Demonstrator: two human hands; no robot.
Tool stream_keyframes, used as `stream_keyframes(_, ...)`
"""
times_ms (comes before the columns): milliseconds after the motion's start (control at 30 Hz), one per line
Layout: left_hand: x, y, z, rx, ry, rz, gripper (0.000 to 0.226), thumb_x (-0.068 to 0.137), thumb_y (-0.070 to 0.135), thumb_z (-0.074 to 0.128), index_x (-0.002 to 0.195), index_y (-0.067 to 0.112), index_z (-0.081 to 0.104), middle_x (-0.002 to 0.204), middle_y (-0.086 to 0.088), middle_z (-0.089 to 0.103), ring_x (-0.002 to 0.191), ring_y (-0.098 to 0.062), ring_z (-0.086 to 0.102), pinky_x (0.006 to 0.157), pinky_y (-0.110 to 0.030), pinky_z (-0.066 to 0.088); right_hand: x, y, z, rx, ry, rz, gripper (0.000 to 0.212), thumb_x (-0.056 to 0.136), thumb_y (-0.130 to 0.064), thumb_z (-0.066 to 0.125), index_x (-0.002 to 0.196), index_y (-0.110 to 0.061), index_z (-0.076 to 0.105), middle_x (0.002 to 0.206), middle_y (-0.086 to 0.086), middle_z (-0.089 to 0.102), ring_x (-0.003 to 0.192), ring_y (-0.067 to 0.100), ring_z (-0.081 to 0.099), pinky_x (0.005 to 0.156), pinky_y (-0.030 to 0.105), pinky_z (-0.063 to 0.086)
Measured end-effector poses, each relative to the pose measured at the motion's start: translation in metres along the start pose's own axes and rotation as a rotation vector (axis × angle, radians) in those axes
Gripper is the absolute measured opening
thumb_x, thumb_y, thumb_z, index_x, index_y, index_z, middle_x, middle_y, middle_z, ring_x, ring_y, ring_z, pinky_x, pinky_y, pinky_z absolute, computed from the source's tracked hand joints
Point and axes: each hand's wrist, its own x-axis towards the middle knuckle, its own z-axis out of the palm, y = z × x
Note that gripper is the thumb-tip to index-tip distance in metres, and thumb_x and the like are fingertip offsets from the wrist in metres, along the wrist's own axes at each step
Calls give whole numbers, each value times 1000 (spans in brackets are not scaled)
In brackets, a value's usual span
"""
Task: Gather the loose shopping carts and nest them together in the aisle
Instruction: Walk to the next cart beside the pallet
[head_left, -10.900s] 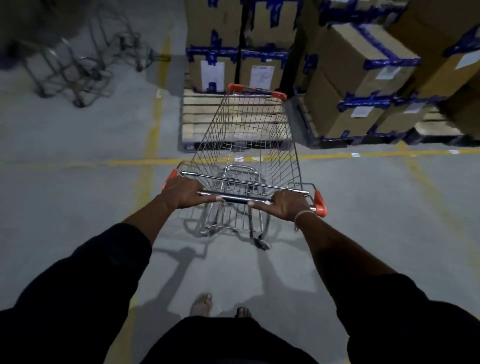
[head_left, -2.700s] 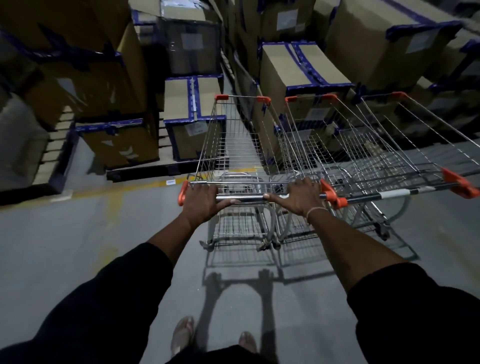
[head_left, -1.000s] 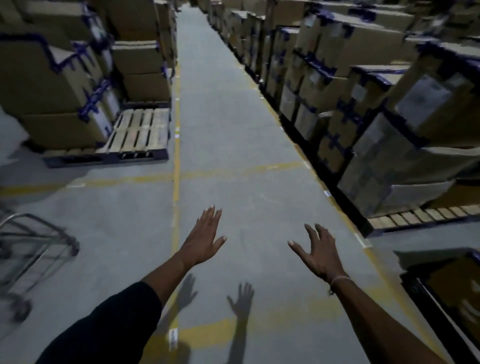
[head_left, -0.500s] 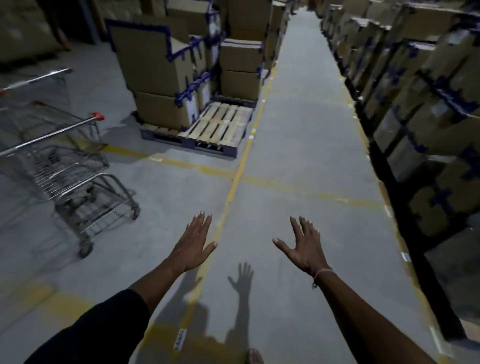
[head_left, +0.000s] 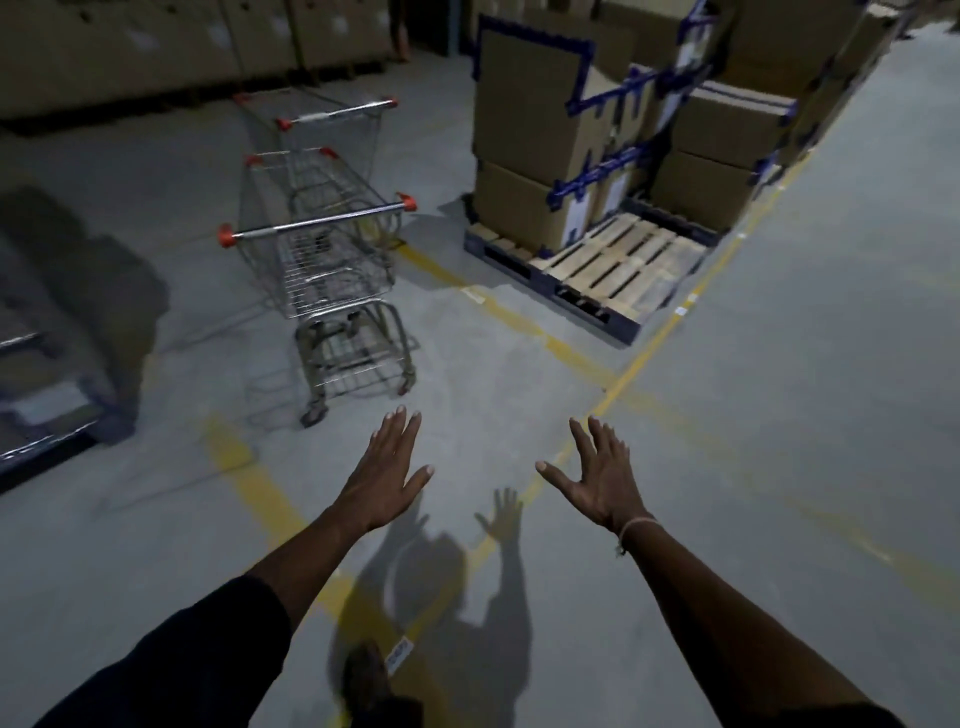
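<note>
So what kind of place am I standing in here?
Most likely a warehouse or stockroom: taped cardboard boxes stacked on a wooden pallet, yellow lane lines painted on the concrete floor, and shopping carts standing loose.

Stacked cardboard boxes (head_left: 524, 140) with blue tape along their edges are sitting on a wooden pallet (head_left: 608, 270), leaving its near slats bare. Yellow floor lines (head_left: 519, 322) are crossing on the grey concrete floor (head_left: 779, 415) just in front of the pallet. More boxes (head_left: 156, 47) are lining the dim back wall.
</note>
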Motion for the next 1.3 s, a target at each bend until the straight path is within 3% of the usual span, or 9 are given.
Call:
stream_keyframes(200,39,-105,-43,-9,29,-84,92,92,73,14,164,19,-3,170,-5,-15,157,-22,-16,129,-42,0,99,-89,40,-21,-68,-106,126,68,-108,19,170,-33,10,178,3,-2,164,27,-8,131,55,-4)
stream_keyframes(367,81,-185,-95,-30,83,-138,84,97,64,25,163,22,-6,169,-1,-16,155,-19,-19,128,-42,-1,185,-169,65,-37,-100,-161,126,69,-108,17,170,-33,10,178,3,-2,164,27,-6,131,55,-4)
stream_keyframes(567,133,-266,-160,30,106,-151,82,102,61,30,164,17,1,171,-8,-9,157,-25,-12,127,-45,1,271,-254,84,-18,-67,-225,108,85,-95,36,170,-32,13,178,4,3,164,28,-4,131,55,-3)
stream_keyframes(633,148,-281,-174,37,123,-153,81,104,58,33,164,15,0,171,-7,-10,157,-25,-12,127,-45,1,293,-275,88,-14,-74,-247,113,80,-99,31,170,-32,14,178,5,3,164,28,-4,131,54,-3)
stream_keyframes(767,181,-311,-192,36,147,-145,80,103,55,36,164,17,1,170,-4,-12,157,-24,-13,126,-44,0,343,-308,92,-43,-72,-281,107,87,-91,41,170,-29,15,178,7,3,164,30,-2,131,55,-1)
stream_keyframes(933,240,-333,-208,28,159,-163,77,106,44,45,164,17,2,172,-9,-7,158,-26,-10,127,-43,-1,422,-341,87,-73,-82,-339,126,71,-105,15,170,-26,16,177,10,4,163,32,-1,131,56,1)
stream_keyframes(1067,296,-350,-224,48,176,-179,78,106,43,46,164,16,1,171,-11,-6,158,-29,-8,126,-44,0,500,-370,79,-114,-55,-388,102,91,-84,40,169,-22,21,176,16,11,162,37,6,130,58,9)
stream_keyframes(1200,353,-368,-236,146,166,-183,81,104,41,53,163,10,8,170,-18,8,157,-38,-3,127,-49,1,577,-389,74,-172,-54,-447,111,82,-90,30,167,-19,28,173,19,20,161,40,11,129,58,13)
stream_keyframes(1300,389,-384,-236,158,77,-287,82,103,46,52,164,12,9,170,-19,11,157,-40,0,128,-51,2,625,-394,72,-311,-133,-465,108,84,-90,27,166,-20,32,170,19,29,158,40,18,128,55,13)
